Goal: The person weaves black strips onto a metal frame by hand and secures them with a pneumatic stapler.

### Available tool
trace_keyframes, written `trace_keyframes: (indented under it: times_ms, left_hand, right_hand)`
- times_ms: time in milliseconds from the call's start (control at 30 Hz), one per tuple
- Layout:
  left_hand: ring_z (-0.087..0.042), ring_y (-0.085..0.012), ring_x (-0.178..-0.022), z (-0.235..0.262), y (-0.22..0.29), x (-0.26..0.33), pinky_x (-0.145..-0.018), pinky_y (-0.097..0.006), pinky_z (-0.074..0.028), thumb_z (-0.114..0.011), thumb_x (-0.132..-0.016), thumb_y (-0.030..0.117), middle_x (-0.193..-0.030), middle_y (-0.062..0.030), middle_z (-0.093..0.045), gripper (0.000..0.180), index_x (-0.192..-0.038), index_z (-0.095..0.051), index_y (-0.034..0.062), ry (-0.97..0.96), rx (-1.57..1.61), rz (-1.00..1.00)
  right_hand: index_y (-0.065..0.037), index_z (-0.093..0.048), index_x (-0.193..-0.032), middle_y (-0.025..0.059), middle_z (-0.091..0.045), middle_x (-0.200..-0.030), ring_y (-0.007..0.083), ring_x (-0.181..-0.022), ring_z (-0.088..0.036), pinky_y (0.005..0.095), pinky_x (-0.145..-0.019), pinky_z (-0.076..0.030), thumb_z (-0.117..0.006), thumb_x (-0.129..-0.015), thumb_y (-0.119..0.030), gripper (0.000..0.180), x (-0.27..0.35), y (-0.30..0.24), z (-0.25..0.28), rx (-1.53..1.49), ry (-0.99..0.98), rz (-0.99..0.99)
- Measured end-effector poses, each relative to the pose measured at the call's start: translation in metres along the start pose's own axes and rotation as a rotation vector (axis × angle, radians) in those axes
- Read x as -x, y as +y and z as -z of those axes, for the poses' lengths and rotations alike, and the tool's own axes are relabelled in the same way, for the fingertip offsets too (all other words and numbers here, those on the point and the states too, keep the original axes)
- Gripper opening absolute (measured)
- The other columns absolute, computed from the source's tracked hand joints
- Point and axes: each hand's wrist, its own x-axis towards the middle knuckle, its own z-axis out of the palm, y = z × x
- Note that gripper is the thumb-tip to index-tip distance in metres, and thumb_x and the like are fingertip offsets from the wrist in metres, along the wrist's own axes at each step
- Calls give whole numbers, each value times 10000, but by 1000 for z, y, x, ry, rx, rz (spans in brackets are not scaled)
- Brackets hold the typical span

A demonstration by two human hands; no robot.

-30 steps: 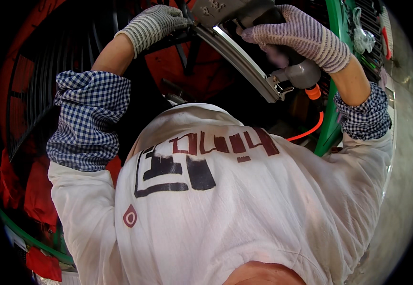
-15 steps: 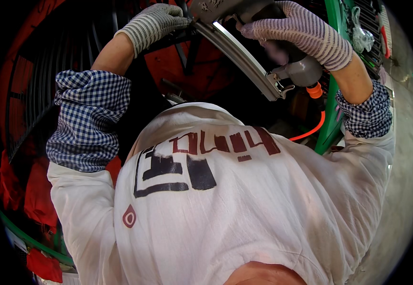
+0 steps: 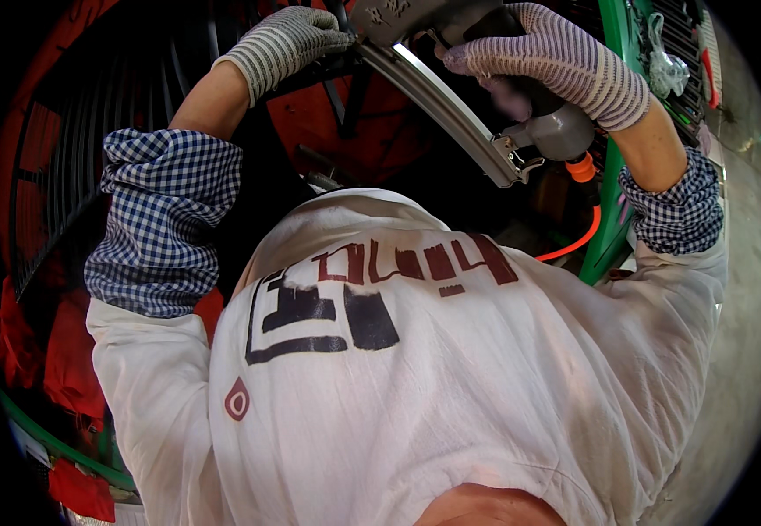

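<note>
My right hand (image 3: 555, 61), in a striped knit glove, is wrapped round the dark handle of a pneumatic nail gun (image 3: 564, 131). The gun's long grey magazine (image 3: 442, 110) slants from its nose down to a latch at the lower right. My left hand (image 3: 288, 48), gloved alike, has its fingers pressed together beside the nose. What those fingers pinch, against the dark framework, I cannot make out. The nose tip and the work under it are mostly lost in shadow at the top edge.
An orange air hose (image 3: 582, 230) runs from the gun's handle past a green metal post (image 3: 612, 210). Black slatted bars (image 3: 82, 167) curve along the left, with red cloth (image 3: 78, 351) below. A crumpled clear plastic bag (image 3: 668, 68) hangs at the upper right beside the grey floor (image 3: 748, 219).
Almost nothing differs. My left fingertips have shifted very slightly to the right at the nose; the nail gun and my right hand stay in place.
</note>
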Motion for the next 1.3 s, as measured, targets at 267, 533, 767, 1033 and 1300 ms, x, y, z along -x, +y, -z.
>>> trace_keyframes:
  times_ms: [267, 533, 767, 1033, 1300]
  left_hand:
    - [-672, -211, -812, -1, 1, -1, -777, -362, -561, -640, -973, 389, -913, -90, -711, 379, -1160, -723, 70, 48, -58, -19]
    - [-648, -190, -747, 0, 0, -5, -715, -345, -558, -633, -975, 394, -872, -72, -695, 376, -1146, -722, 71, 4, -70, 95]
    - [-645, -188, -791, -1, 0, -3, -730, -345, -552, -668, -944, 420, -910, -80, -705, 403, -1152, -723, 78, 33, -51, 38]
    - [-631, -191, -770, 1, -2, -4, -721, -352, -548, -697, -925, 418, -876, -67, -695, 401, -1148, -726, 85, 12, -28, 46]
    - [-624, -182, -739, -1, -4, -4, -696, -341, -546, -684, -938, 393, -852, -67, -684, 388, -1155, -720, 74, 33, -7, 39]
  right_hand:
    - [-3, -695, -860, 22, -623, -658, 108, -556, -599, 258, -508, -476, -742, -930, -236, 248, 2, 0, -1, -129, -3, 3]
    - [-8, -693, -814, 21, -625, -644, 104, -550, -597, 261, -513, -473, -747, -928, -272, 293, -1, -2, 1, -24, 0, 2]
    - [-9, -692, -797, 16, -619, -628, 102, -544, -590, 263, -507, -467, -746, -930, -277, 304, -2, -1, 0, -2, -13, 18]
    - [-6, -709, -858, 14, -616, -637, 98, -543, -585, 257, -499, -465, -759, -920, -257, 264, -1, -2, -1, -89, -29, 2]
    - [-2, -712, -897, 11, -622, -650, 93, -546, -587, 250, -503, -473, -752, -923, -235, 238, -2, -3, -1, -86, -36, 25]
